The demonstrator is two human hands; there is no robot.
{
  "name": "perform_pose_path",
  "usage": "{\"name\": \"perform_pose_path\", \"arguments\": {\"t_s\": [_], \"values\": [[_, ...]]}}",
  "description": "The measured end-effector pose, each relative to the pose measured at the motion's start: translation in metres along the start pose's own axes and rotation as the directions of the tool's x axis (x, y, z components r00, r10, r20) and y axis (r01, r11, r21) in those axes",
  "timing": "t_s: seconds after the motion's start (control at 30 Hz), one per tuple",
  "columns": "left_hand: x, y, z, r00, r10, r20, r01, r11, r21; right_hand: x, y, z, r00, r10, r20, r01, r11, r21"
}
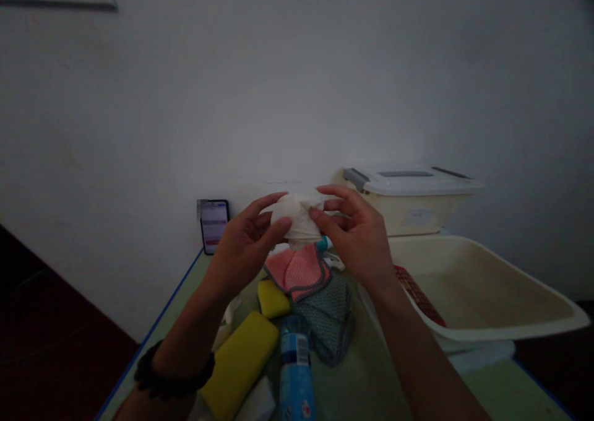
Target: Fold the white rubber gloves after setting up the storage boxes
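Observation:
Both hands are raised above the table and pinch a small crumpled white cloth (299, 220) between them. My left hand (245, 244) grips its left side with thumb and fingers; a dark bead bracelet (171, 377) sits on that wrist. My right hand (355, 232) grips the cloth's right side with fingers curled over it. Below the hands lie a pink knitted cloth (297, 272) and a grey-green knitted cloth (327, 319).
A green table (371, 377) with a blue edge holds two yellow sponges (239, 362), a blue bottle (294, 371), a large cream basin (487, 297) and a lidded cream box (408, 201). A phone (214, 225) leans against the white wall.

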State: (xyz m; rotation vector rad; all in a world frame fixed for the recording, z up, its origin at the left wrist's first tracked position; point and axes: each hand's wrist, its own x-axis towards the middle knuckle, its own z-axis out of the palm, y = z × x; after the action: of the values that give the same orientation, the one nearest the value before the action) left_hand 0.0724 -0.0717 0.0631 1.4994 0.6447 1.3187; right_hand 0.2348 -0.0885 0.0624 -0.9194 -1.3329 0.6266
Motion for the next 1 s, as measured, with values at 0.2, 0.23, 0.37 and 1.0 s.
{"name": "perform_pose_path", "arguments": {"t_s": [0.2,0.23,0.37,1.0], "values": [[0.002,-0.003,-0.003,0.997,-0.002,-0.072,0.007,0.998,0.067,0.0,0.0,0.004,0.995,0.095,0.027,-0.098,0.98,0.171],[0.002,-0.003,-0.003,0.996,0.004,-0.084,0.002,0.997,0.073,0.001,0.001,0.004,0.991,0.124,0.039,-0.129,0.971,0.2],[0.002,-0.003,-0.003,0.991,0.019,-0.13,-0.009,0.997,0.078,0.003,0.004,0.002,0.959,0.195,0.205,-0.242,0.941,0.236],[0.004,-0.001,-0.024,0.975,-0.157,0.157,0.153,0.988,0.036,0.005,0.003,-0.002,0.929,0.274,0.247,-0.341,0.894,0.291]]}}
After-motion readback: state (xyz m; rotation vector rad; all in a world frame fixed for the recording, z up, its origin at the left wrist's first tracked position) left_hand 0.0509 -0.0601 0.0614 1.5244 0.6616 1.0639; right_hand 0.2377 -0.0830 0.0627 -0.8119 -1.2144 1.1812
